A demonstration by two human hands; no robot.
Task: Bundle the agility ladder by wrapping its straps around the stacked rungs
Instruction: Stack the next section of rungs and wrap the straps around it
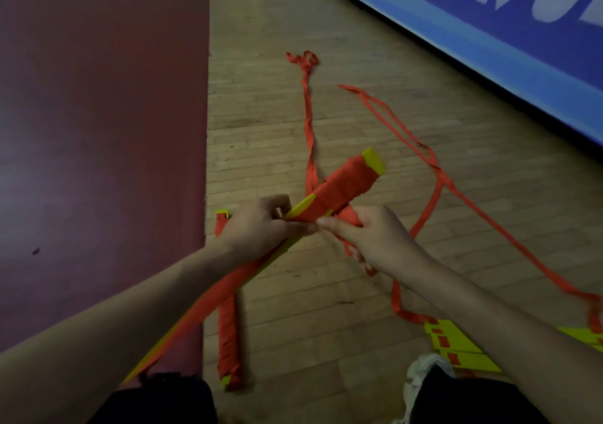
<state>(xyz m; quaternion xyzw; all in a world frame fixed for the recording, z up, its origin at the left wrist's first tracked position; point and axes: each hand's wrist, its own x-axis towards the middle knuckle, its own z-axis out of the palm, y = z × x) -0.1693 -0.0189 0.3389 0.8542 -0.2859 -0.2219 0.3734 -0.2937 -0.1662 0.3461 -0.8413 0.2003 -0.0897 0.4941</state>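
A stack of yellow rungs (372, 159) slants from lower left to upper right above the floor, with orange strap (346, 185) wound tightly round its far end and looser strap along its near part. My left hand (257, 227) grips the stack at its middle. My right hand (368, 237) pinches the orange strap just under the wound section, thumb tip meeting the left thumb. Loose strap tails (434, 162) trail from the hands across the floor to the right and away.
A second bundle wrapped in orange strap (228, 332) lies on the wooden floor below my left arm. Unwrapped yellow rungs (456, 342) lie at the lower right. A dark red mat (98, 129) covers the left; a blue banner (489, 48) runs along the upper right.
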